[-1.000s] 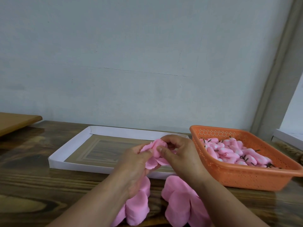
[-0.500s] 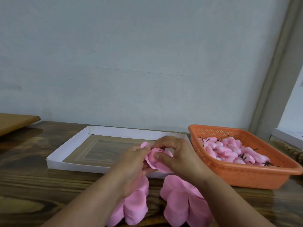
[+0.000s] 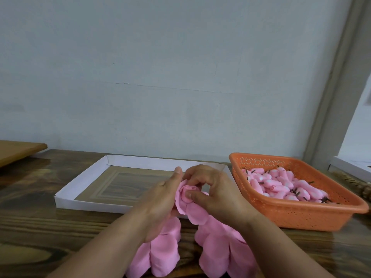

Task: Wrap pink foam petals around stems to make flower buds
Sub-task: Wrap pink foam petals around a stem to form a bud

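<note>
The stem inside the rolled bud (image 3: 188,194) isn't visible; pink foam and fingers cover it. The left hand (image 3: 160,199) hides most of its own fingers behind the petals, w/ only the thumb showing, straight and pointing up at the bud's far-left edge; the curl of the rest can't be made out, though the hand cups the foam from the left. The right hand (image 3: 216,191) pinches the bud: thumb pressed on its near side, index and other fingers curled over the top. The bud sits mid-scene, raised above the table (image 3: 60,227), just in front of the near-right corner of the white cardboard tray (image 3: 66,199).

Loose pink petals (image 3: 166,251) lie on the table under both wrists, near edge; forearms cover parts of them and the frame bottom cuts them off.

The tray is shallow, low white walls, and its floor shows a wood-grain pattern w/ nothing seen lying in it. To the right, an orange perforated plastic basket (image 3: 301,215) holds a heap of pink buds (image 3: 281,185) w/ short dark stems poking out; count unclear.

Far left, a wooden board (image 3: 18,150) is cut off by the frame. Far right, a white object is only partly seen.

No readable writing or labels anywhere.
</note>
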The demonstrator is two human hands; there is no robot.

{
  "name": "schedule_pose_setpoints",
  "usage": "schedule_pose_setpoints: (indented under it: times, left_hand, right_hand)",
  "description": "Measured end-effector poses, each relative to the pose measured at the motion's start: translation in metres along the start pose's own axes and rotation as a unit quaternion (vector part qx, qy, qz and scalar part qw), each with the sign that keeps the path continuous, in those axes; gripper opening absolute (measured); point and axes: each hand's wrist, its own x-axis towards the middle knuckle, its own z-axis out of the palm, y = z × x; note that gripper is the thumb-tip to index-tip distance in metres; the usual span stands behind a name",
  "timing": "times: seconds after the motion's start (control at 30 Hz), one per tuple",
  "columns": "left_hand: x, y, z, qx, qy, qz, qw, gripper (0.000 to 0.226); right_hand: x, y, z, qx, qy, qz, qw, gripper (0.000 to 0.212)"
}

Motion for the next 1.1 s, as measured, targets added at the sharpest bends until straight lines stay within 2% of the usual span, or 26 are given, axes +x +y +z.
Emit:
schedule_pose_setpoints:
  times: [0.37, 0.5, 0.67, 0.77, 0.87, 1.1]
  left_hand:
    - [0.0015, -0.0007, 0.0010, -0.012, 0.009, -0.004, 1.000, 0.059]
    - [0.0022, -0.0031, -0.0007, -0.021, 0.023, -0.008, 0.999, 0.052]
    - [0.0021, -0.0045, 0.0004, 0.005, 0.028, -0.001, 1.000, 0.052]
    - [-0.0015, -0.0005, 0.0003, 0.018, 0.011, 0.006, 1.000, 0.042]
    - [-0.0031, 0.0014, 0.0004, 0.017, 0.013, 0.006, 1.000, 0.041]
    - [0.0036, -0.0022, 0.0010, -0.050, 0.066, -0.028, 0.996, 0.019]
  right_hand:
    - [-0.0014, 0.0009, 0.0001, -0.018, 0.018, 0.039, 0.999, 0.011]
    - [-0.0014, 0.0002, -0.0007, -0.014, 0.023, 0.052, 0.998, 0.013]
    - [-0.0009, 0.0002, -0.0014, 0.005, 0.021, 0.072, 0.997, 0.035]
    - [0.0000, -0.0002, -0.0017, -0.009, 0.022, 0.059, 0.998, 0.032]
    - [0.0002, 0.0002, -0.0007, -0.023, 0.031, 0.061, 0.997, 0.033]
    - [0.0009, 0.0012, 0.0021, -0.037, 0.050, 0.064, 0.996, 0.017]
